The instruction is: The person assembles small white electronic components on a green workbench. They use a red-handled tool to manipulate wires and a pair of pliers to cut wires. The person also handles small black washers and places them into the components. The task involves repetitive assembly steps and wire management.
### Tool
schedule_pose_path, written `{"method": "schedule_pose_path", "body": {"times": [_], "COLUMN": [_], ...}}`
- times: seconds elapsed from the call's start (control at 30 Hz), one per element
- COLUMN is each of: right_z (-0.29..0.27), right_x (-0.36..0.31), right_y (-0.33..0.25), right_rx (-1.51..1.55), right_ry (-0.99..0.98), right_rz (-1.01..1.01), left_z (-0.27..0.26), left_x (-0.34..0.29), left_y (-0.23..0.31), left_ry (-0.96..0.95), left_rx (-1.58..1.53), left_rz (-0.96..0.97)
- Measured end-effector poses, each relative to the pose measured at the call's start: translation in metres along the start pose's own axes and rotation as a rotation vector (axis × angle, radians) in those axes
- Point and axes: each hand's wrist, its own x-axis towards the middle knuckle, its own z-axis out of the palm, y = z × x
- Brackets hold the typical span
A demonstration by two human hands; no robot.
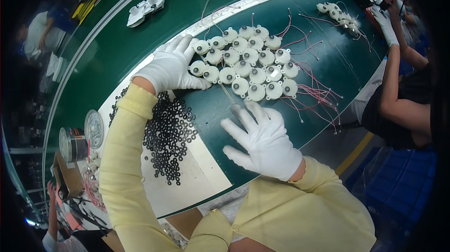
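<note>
Resting at centre frame on the dark green belt: a cluster of round white plastic motor housings with thin pink wires. Left white-gloved hand, fingers spread, touches the cluster's left edge. Right white-gloved hand, open and flat, lies just below it. Lower left: a heap of small black rubber rings on a white sheet.

green worktable, blue crates, dim room
</note>
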Motion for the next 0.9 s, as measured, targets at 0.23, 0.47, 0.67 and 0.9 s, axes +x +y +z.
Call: {"method": "schedule_pose_path", "body": {"times": [0.23, 0.47, 0.67, 0.9], "right_z": [0.002, 0.005, 0.005, 0.001], "right_x": [0.000, 0.000, 0.004, -0.001], "right_y": [0.002, 0.000, 0.001, 0.030], "right_rx": [0.059, 0.022, 0.032, 0.024], "right_ry": [-0.023, -0.007, -0.039, 0.068], "right_rz": [0.015, 0.027, 0.063, 0.040], "left_z": [0.002, 0.003, 0.010, 0.004], "left_x": [0.002, 0.008, 0.024, 0.049], "left_y": [0.000, 0.008, 0.015, 0.038], "left_ry": [0.036, 0.047, 0.120, 0.143], "left_rx": [-0.056, -0.030, -0.125, -0.114], "left_rz": [0.037, 0.050, 0.110, 0.111]}}
